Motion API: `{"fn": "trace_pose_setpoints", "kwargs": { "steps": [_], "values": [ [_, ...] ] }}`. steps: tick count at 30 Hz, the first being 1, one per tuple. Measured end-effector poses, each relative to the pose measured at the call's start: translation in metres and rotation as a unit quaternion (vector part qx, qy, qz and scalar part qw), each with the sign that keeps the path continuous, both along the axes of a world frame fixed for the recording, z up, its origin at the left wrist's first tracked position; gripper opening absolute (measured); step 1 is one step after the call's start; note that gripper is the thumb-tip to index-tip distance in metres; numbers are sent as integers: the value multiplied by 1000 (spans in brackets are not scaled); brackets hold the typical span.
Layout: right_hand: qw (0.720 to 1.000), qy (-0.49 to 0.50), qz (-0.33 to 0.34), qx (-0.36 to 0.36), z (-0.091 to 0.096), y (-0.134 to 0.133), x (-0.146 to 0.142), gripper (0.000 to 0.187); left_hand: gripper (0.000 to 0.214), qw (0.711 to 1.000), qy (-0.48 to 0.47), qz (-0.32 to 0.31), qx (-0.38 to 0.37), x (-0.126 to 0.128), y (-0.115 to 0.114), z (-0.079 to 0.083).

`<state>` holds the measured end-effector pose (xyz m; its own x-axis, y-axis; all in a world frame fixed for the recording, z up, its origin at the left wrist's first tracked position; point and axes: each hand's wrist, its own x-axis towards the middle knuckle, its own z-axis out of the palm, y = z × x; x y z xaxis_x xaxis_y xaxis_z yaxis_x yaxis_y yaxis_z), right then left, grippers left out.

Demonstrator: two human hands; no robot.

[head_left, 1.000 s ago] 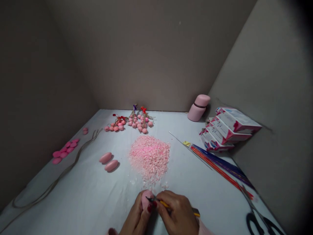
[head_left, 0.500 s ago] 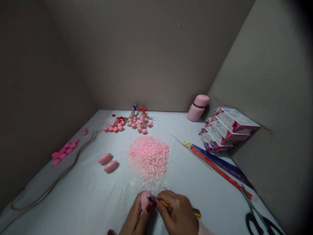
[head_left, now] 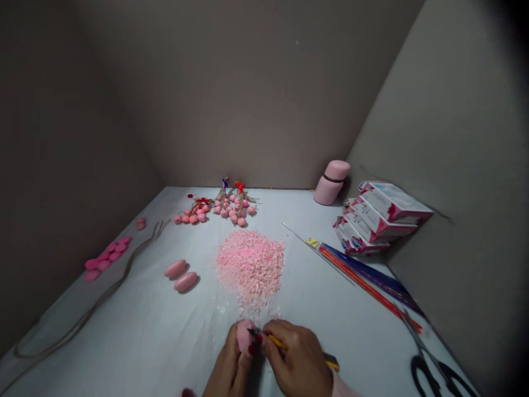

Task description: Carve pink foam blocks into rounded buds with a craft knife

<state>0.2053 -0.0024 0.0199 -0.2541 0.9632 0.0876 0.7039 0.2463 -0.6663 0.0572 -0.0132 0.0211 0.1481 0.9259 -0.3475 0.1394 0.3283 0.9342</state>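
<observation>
At the near edge of the table my left hand (head_left: pixel 229 361) is closed around a rounded piece of pink soap (head_left: pixel 243 334). In my right hand (head_left: pixel 300 355) is a yellow and black utility knife (head_left: pixel 330 361), gripped close to its blade. The blade tip touches the right side of the soap, and both thumbs meet there. Just beyond the hands lies a heap of pink shavings (head_left: pixel 252 264). Two smooth pink oval pieces (head_left: pixel 185 282) rest to its left.
Bunches of pink balls (head_left: pixel 235 209) tied on twine lie at the back. Flat pink pieces (head_left: pixel 108 255) and a long cord (head_left: pixel 95 309) are on the left. A pink flask (head_left: pixel 331 183), stacked boxes (head_left: pixel 386 212), red and purple strips (head_left: pixel 359 278) and scissors (head_left: pixel 425 353) occupy the right.
The whole view has shifted slightly, so things appear a little further left. The knife blade stays against the soap; both hands keep nearly the same pose.
</observation>
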Motion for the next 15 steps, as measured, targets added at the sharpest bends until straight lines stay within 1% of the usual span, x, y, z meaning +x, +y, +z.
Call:
{"fn": "trace_pose_setpoints", "kwargs": {
  "steps": [2,4,7,9,12,13,15],
  "values": [
    [1000,2,-2,-1,1,0,-1,23,43,999,31,31,6,5,-1,8],
    [1000,5,-3,0,1,0,-2,23,45,997,53,59,-7,10,-3,15],
    [1000,0,-6,3,2,1,-5,23,45,995,61,69,-27,13,-5,20],
    [1000,-15,-22,8,2,3,-5,23,42,996,65,63,-20,13,-5,19],
    [996,-41,-73,12,5,10,-1,26,40,997,63,46,-6,11,-5,13],
    [996,-36,-83,10,6,12,1,27,41,997,59,42,0,10,-4,11],
    [996,-7,-84,17,8,15,4,30,43,998,45,40,14,7,-4,8]
  ]
}}
